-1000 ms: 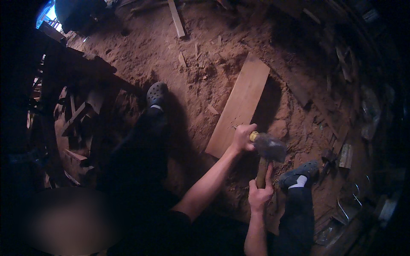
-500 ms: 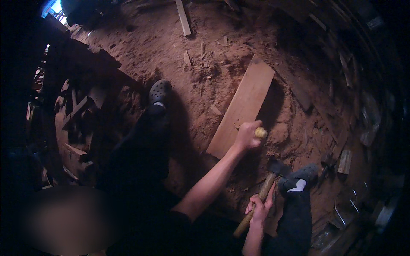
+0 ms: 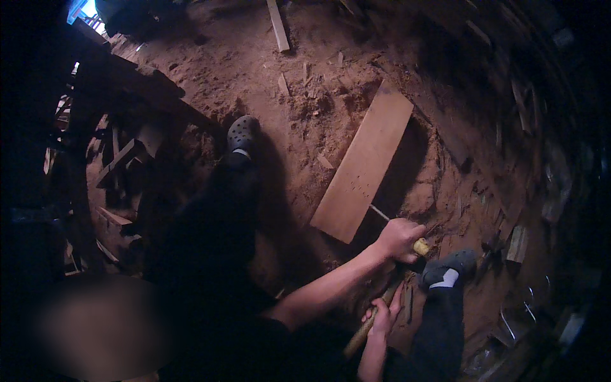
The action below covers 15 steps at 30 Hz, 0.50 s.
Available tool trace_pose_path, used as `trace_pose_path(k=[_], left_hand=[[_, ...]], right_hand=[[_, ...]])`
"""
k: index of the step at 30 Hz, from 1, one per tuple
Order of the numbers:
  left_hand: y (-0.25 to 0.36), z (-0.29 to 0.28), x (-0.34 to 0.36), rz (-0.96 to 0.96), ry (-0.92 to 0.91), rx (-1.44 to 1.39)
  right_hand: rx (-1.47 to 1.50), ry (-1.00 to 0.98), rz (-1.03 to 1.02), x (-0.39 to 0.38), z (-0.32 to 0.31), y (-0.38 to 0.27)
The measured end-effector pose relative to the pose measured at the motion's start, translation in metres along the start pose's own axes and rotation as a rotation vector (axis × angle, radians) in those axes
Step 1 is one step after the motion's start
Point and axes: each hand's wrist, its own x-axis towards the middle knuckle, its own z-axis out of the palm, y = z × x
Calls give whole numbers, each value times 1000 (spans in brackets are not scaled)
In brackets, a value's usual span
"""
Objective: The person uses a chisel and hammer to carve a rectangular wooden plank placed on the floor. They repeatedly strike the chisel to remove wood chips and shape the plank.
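Note:
My left hand (image 3: 396,237) is closed on a tool with a yellow handle (image 3: 421,247); its thin metal shaft (image 3: 382,212) points up-left to the right edge of a light wooden board (image 3: 360,167) lying on the dirt. Below, my right hand (image 3: 382,314) grips the wooden handle (image 3: 363,335) of a hammer, forefinger along it; the hammer's head is mostly hidden in shadow behind my left hand. My shoes (image 3: 244,135) (image 3: 445,267) rest either side of the board.
Reddish dirt ground (image 3: 305,127) holds wood chips and a narrow strip (image 3: 277,25) at the top. A pile of scrap wood (image 3: 121,172) stands on the left; more loose planks (image 3: 517,243) and bent metal wires (image 3: 506,322) lie along the right.
The hammer has dropped from beside the tool's handle to low near my right shoe. My left hand has moved down and right, drawing the tool toward the board's right edge.

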Motion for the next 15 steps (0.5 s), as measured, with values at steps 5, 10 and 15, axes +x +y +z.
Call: trace_pose_path(k=[5, 10, 15], left_hand=[[0, -23, 23, -84, 126, -49], [0, -54, 36, -172, 197, -56], [-9, -48, 35, -51, 243, -72]], right_hand=[[-18, -34, -53, 9, -9, 8], [-67, -36, -231, 21, -11, 20], [-73, -68, -395, 52, -33, 61]])
